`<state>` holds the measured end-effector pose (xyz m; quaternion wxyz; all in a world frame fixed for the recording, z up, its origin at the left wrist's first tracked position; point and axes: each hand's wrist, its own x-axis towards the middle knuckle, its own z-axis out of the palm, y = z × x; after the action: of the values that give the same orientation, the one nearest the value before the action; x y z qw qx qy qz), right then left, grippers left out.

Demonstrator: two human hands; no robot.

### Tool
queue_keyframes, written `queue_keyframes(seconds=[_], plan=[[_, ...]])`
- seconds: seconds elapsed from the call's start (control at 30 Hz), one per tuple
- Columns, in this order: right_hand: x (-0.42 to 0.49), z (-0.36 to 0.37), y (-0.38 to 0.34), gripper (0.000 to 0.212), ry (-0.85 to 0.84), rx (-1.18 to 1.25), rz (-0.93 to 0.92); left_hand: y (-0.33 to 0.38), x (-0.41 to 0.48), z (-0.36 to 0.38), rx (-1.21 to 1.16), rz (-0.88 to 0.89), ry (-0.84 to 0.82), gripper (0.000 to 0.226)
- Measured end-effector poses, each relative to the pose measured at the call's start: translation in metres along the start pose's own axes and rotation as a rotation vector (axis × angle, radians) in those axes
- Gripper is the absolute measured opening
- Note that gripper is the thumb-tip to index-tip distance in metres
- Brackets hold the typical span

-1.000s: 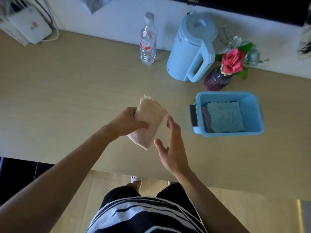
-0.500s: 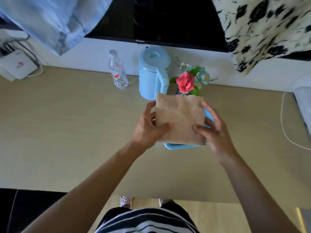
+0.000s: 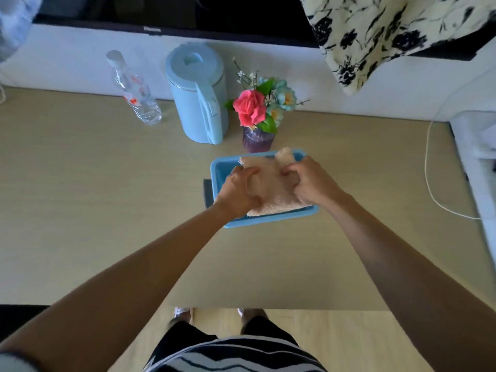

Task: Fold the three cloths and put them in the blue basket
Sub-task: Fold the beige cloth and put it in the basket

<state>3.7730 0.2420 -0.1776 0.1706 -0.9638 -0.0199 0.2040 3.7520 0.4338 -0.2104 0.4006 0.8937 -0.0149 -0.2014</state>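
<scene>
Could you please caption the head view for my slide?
Left hand and right hand grip a folded beige cloth at the blue basket.

Just behind the blue basket the flower vase and kettle block that side; the beige cloth fills its mouth. Bare table lies open left, right and in front of it

A folded beige cloth fills the blue basket, its far right corner sticking up above the rim.

Kettle, bottle, flowers (purple vase)
</scene>
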Motion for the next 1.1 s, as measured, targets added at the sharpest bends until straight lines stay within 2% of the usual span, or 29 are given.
queue_keyframes(seconds=[0.13,0.33,0.47,0.57,0.67,0.73,0.83,0.97,1.1], plan=[[0.015,0.02,0.003,0.042,-0.044,-0.207,-0.005,-0.006,0.015,0.023,0.115,-0.066,-0.039,0.076],[0.016,0.033,0.0,0.064,-0.039,-0.281,0.019,-0.004,0.026,0.038,0.211,-0.046,-0.1,0.068],[0.017,0.043,-0.002,0.071,0.008,-0.37,-0.016,0.0,0.032,0.044,0.283,-0.047,-0.162,0.077],[0.018,0.044,-0.003,0.061,0.043,-0.479,-0.029,-0.001,0.033,0.043,0.317,-0.103,-0.17,0.082],[0.021,0.035,-0.006,0.048,0.132,-0.635,-0.116,0.003,0.029,0.036,0.455,-0.096,-0.022,0.074],[0.025,0.03,-0.004,0.04,0.091,-0.698,-0.218,0.006,0.028,0.035,0.571,0.042,0.061,0.069],[0.033,0.031,0.002,0.037,-0.03,-0.759,-0.28,0.005,0.033,0.041,0.677,0.243,0.024,0.074],[0.04,0.035,0.006,0.045,-0.116,-0.778,-0.238,-0.004,0.044,0.051,0.708,0.192,-0.085,0.087],[0.044,0.04,0.004,0.05,-0.142,-0.777,-0.209,-0.009,0.051,0.055,0.736,0.148,-0.143,0.09]])
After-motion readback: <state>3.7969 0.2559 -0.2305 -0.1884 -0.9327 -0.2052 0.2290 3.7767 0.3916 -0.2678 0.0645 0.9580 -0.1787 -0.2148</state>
